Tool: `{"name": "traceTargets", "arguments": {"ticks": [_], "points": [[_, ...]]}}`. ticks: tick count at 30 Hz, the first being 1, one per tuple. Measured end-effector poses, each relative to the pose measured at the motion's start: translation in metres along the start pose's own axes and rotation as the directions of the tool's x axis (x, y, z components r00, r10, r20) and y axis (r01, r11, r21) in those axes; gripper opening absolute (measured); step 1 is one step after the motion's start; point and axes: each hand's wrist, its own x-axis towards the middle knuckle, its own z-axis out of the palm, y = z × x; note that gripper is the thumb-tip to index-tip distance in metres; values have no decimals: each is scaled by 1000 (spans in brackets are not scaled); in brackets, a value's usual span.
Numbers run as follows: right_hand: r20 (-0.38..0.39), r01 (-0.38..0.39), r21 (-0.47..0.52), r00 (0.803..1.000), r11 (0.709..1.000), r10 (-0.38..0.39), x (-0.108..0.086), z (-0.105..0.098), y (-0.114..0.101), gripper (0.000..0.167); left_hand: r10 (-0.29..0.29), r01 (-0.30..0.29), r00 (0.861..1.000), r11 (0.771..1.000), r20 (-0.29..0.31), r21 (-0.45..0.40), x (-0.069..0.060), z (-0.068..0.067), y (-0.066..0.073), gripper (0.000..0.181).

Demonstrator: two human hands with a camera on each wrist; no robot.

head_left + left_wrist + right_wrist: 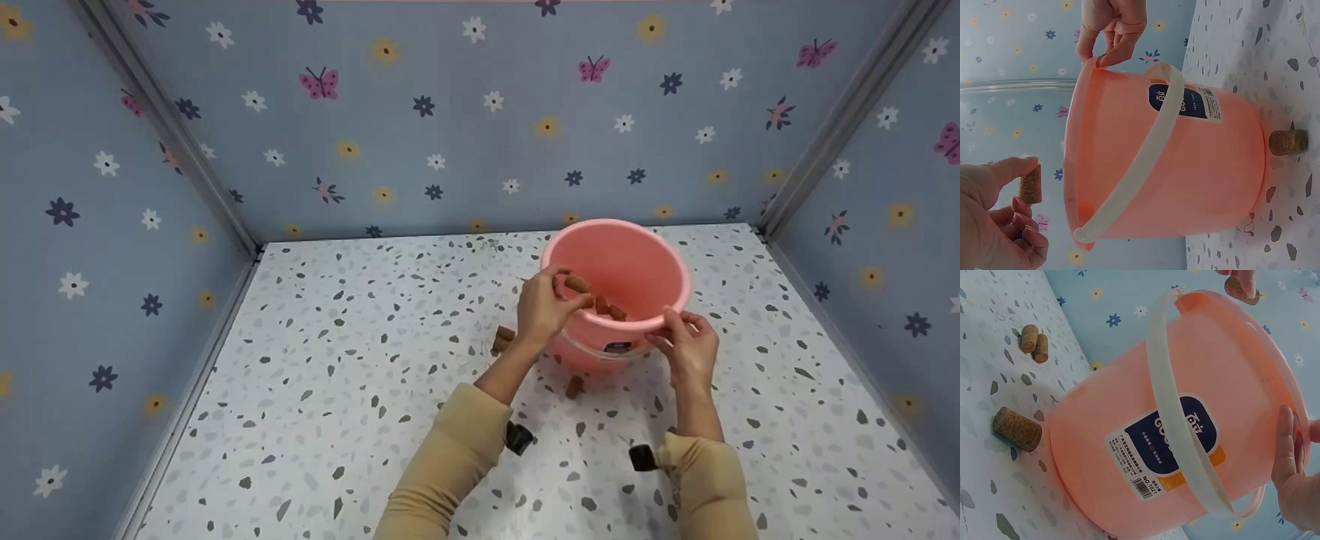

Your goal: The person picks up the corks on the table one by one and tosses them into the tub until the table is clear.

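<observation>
A pink bucket (637, 259) with a white handle (1165, 371) stands on the speckled table. Over its near left rim, my left hand (544, 309) pinches a cork (1031, 184) between thumb and fingers. My right hand (690, 349) grips the rim on the near right, thumb and fingers either side of the wall. Several corks (616, 312) show inside the bucket. One loose cork (1017, 429) lies on the table in front of the bucket. Two more corks (504, 339) lie side by side to its left.
The white speckled tabletop (360, 375) meets blue flowered walls (450, 112) at the back and both sides. Metal strips (847, 112) run along the corners. A black wrist camera (517, 438) sits at the left sleeve, another (643, 457) at the right.
</observation>
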Motion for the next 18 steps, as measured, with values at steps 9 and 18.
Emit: {"name": "traceTargets", "arguments": {"ticks": [9,18], "points": [[-5,9,-19,1000,1000,-9,0,0,2,48,-27,27,999,1000,25,11,5,13,4,27],[9,4,15,1000,1000,-4,0,1,-1,47,-64,62,998,996,27,68,5,19,-1,48]]}}
